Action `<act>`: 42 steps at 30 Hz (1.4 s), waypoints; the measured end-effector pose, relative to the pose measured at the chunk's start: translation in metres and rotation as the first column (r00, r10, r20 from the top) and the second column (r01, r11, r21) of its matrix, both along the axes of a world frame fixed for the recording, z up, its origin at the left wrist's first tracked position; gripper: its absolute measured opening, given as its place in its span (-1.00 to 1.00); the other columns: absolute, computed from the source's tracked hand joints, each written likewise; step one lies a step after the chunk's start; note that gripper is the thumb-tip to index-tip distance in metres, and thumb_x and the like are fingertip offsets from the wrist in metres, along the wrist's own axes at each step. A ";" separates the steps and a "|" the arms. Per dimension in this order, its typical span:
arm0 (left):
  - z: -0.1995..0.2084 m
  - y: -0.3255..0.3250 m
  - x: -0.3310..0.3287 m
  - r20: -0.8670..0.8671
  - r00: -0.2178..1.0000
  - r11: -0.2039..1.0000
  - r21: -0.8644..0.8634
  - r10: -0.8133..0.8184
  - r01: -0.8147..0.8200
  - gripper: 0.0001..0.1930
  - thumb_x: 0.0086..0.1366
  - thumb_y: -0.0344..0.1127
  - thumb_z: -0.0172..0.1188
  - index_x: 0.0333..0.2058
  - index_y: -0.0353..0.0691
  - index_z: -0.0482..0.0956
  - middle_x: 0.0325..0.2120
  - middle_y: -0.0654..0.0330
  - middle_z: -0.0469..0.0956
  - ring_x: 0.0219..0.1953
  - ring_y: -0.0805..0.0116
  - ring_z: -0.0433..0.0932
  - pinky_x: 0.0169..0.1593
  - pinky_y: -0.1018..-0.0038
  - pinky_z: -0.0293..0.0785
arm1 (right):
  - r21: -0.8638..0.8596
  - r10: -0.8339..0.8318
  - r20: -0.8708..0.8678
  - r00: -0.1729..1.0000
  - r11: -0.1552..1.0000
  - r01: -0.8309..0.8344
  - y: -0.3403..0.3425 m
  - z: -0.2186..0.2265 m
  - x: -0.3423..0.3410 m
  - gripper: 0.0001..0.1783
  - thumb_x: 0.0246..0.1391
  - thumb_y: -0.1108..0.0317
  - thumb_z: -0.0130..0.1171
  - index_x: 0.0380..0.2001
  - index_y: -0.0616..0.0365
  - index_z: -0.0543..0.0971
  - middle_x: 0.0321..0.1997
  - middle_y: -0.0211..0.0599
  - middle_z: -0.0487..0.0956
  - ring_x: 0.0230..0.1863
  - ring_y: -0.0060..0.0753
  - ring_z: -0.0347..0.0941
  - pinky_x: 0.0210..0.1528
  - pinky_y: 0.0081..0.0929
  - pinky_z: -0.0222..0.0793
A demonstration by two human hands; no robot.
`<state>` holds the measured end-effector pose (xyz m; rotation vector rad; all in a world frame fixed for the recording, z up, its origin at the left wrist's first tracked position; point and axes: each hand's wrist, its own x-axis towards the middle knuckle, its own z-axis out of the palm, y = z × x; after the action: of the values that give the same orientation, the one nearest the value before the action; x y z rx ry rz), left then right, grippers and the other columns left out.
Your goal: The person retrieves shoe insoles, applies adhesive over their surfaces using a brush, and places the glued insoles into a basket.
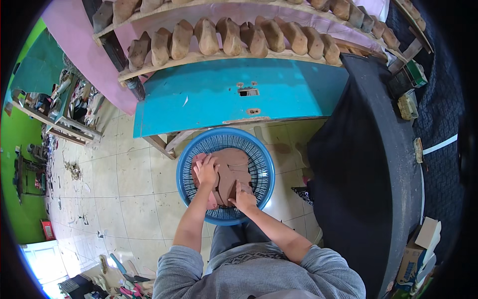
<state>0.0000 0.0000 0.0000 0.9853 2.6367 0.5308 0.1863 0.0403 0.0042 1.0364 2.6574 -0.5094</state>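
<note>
1. Basket, round and blue, is seen right by the turquoise counter; flat brown pieces are piled inside, overlapping.
2. Over the pile's left part, the left hand is laid palm-down, fingers loosely spread, with no grip visible.
3. Down at the lower right, the right hand is placed on the pile, fingers bent, thumb out; whether an edge is held cannot be told.
4. Steadiness is best provided by light, flat pressure from the left.
5. Edges are best pinched singly, so that neighbouring pieces are not dragged or creased.
</note>
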 end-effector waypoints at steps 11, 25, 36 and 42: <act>0.165 -0.087 0.087 -0.244 0.965 0.965 0.262 0.091 -0.025 -0.85 0.18 -0.17 0.20 -0.31 -0.04 0.59 -0.06 0.29 0.46 0.04 0.08 0.26 0.07 0.14 0.13 | 0.111 0.006 -0.597 0.802 0.991 0.076 0.011 0.174 0.046 -0.88 -0.03 0.25 0.23 -0.45 0.01 0.53 -0.51 -0.29 0.60 -0.58 -0.10 0.52 -0.49 -0.27 0.42; 0.230 -0.072 0.143 -0.215 0.826 0.779 0.273 -0.522 0.564 -0.87 -0.01 -0.24 0.25 -0.47 -0.09 0.54 -0.14 0.19 0.43 0.00 0.05 0.27 0.03 0.10 0.18 | -0.157 -0.553 -0.579 0.599 0.797 0.583 -0.040 0.263 0.178 -0.77 0.03 0.18 0.14 -0.53 0.09 0.59 -0.67 -0.14 0.51 -0.59 -0.04 0.49 -0.50 -0.20 0.39; 0.250 0.015 0.325 -0.176 0.530 0.418 0.435 -0.829 0.798 -0.89 -0.01 -0.28 0.28 -0.48 -0.06 0.54 -0.11 0.14 0.41 0.01 -0.01 0.24 0.08 0.08 0.17 | -0.127 -0.738 -0.640 0.214 0.376 0.918 -0.071 0.279 0.366 -0.65 0.03 0.14 0.22 -0.66 0.16 0.52 -0.68 -0.17 0.48 -0.63 -0.10 0.43 -0.54 -0.26 0.31; 0.284 0.069 0.453 -0.300 0.396 0.184 0.546 -0.868 0.817 -0.89 0.00 -0.35 0.27 -0.45 -0.12 0.54 -0.13 0.15 0.41 -0.02 0.02 0.26 0.07 0.12 0.20 | -0.003 -0.633 -0.758 0.161 0.249 0.968 -0.041 0.328 0.476 -0.66 0.02 0.25 0.22 -0.71 0.19 0.45 -0.71 -0.19 0.43 -0.67 -0.13 0.39 -0.58 -0.28 0.27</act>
<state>0.4531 0.0689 0.2840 2.3231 1.3023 1.0956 0.6621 -0.0009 0.3323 3.1846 2.3391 -0.3421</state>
